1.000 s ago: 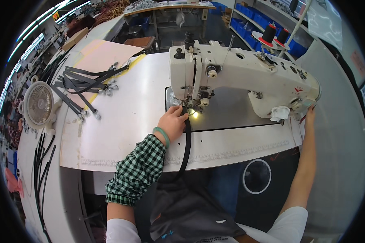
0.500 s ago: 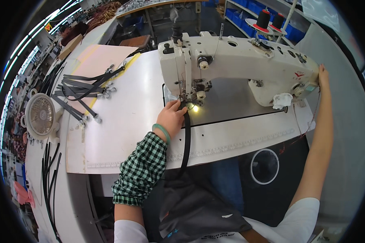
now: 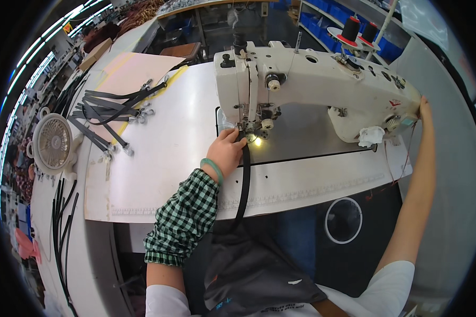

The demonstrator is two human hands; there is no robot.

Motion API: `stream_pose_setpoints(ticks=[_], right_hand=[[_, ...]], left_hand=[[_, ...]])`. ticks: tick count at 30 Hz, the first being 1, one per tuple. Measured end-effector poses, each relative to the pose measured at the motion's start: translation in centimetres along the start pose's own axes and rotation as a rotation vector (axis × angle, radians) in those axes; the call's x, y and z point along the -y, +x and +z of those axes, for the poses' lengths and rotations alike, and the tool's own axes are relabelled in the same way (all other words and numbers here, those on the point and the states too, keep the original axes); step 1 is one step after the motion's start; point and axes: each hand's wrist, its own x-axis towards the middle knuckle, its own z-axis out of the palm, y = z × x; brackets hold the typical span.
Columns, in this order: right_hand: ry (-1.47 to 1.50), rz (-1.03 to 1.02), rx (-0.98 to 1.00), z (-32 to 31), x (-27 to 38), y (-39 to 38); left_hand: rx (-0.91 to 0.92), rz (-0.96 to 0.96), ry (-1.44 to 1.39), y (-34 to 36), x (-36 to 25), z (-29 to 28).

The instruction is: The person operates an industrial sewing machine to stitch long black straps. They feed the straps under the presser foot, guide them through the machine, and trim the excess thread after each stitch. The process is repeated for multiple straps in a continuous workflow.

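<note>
Black, flat fabric strap point(image 3: 245, 177) runs from the needle area of the long white metal sewing machine point(image 3: 322, 79) over the smooth white table point(image 3: 158, 158). The left hand point(image 3: 226, 152) presses it, presumably for alignment; the right hand point(image 3: 424, 109) touches the machine's far end. I cannot tell whether either grip pinches; both strap ends escape me.

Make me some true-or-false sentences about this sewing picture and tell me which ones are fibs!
The left hand touches the black strap. True.
The right hand touches the strap too. False: it is at the right end of the sewing machine.
A small light glows near the left hand. True.
The fan stands on the picture's right. False: it is on the left.
The sleeve on the left arm is checked. True.
</note>
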Motion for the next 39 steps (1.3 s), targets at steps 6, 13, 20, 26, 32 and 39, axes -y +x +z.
stream_pose_setpoints(ticks=[6,13,20,26,32,39], right_hand=[[-0.188,-0.205,-0.115,-1.4,0.3,0.1],[0.069,0.040,0.051,-1.0,0.9,-5.8],[0.653,0.017,-0.200,2.7,-1.4,-9.3],[-0.185,-0.194,-0.118,-2.3,4.6,-6.1],[-0.026,-0.103,-0.064,-1.3,3.7,-6.5],[0.525,-0.067,-0.297,3.0,-4.5,-9.3]], left_hand=[[-0.016,0.002,-0.035,0.3,-0.1,0.3],[0.006,-0.039,-0.007,-0.1,-0.2,-0.2],[-0.052,-0.075,-0.092,0.4,0.4,1.2],[-0.043,-0.114,-0.121,0.2,0.4,1.3],[-0.024,-0.144,-0.126,-0.3,1.0,1.3],[-0.017,-0.121,-0.128,0.1,0.3,1.5]])
